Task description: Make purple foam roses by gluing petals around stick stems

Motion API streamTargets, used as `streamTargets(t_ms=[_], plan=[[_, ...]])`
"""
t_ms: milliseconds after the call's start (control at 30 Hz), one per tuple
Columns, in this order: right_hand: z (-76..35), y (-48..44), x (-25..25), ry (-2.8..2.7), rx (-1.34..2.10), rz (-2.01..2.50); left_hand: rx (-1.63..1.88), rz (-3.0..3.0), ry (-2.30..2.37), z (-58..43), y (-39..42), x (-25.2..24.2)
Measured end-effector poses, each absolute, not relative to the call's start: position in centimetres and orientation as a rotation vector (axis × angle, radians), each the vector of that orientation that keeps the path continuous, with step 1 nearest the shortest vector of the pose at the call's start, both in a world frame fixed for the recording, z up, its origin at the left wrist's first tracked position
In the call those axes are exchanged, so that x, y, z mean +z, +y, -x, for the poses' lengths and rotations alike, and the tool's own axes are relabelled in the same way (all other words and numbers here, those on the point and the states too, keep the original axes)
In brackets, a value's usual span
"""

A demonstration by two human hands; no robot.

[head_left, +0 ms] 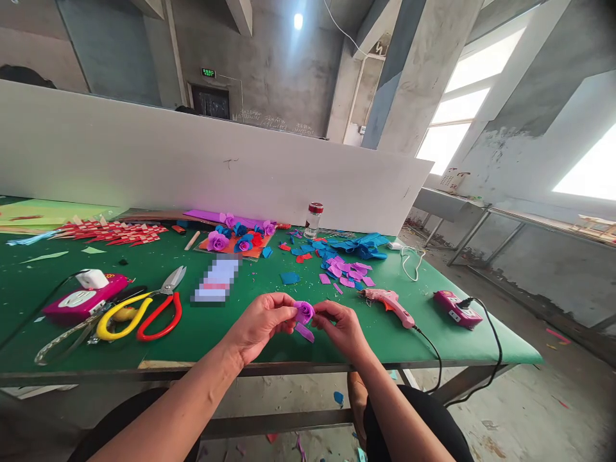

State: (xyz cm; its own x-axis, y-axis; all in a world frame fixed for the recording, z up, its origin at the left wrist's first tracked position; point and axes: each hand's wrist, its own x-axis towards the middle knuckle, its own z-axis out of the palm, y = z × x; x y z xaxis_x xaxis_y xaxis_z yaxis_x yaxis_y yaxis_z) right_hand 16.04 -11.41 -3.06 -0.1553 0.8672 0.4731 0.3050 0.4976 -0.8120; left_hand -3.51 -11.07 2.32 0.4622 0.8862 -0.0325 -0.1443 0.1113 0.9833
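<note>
Between my two hands, just over the front part of the green table, is a small purple paper flower (304, 312) with a curled centre. My left hand (272, 321) pinches its left side between thumb and fingers. The fingers of my right hand (337, 324) are pressed together at the flower's right edge. Below the flower a loose purple petal (305, 332) shows, near the left fingertips. Purple paper pieces (349, 271) lie scattered beyond the hands, and a pink glue gun (391, 304) rests to the right of them.
Red-and-yellow-handled scissors (161, 311) and a magenta power strip (86, 298) lie left on the green table (269, 273). Finished paper flowers (240, 239), blue paper (363, 245) and a red-lidded jar (314, 220) are farther back. Another power block (457, 310) with a cable is at right.
</note>
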Motion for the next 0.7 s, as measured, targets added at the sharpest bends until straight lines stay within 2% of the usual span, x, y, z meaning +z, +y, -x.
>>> streamTargets(t_ms=[367,500,700], plan=[[-15.8,-11.0,-3.4,-1.417,1.052,0.937,0.925,-1.439,0.975,4.5,-9.8,2.0],[-15.4,-11.1,-3.1,-1.393,1.064,0.853,0.855,-1.486,0.932,3.5,-10.5,1.7],[-14.2,-10.8,-2.6,-1.322,1.07,0.785,0.926,-1.385,0.77,2.1,-11.4,2.0]])
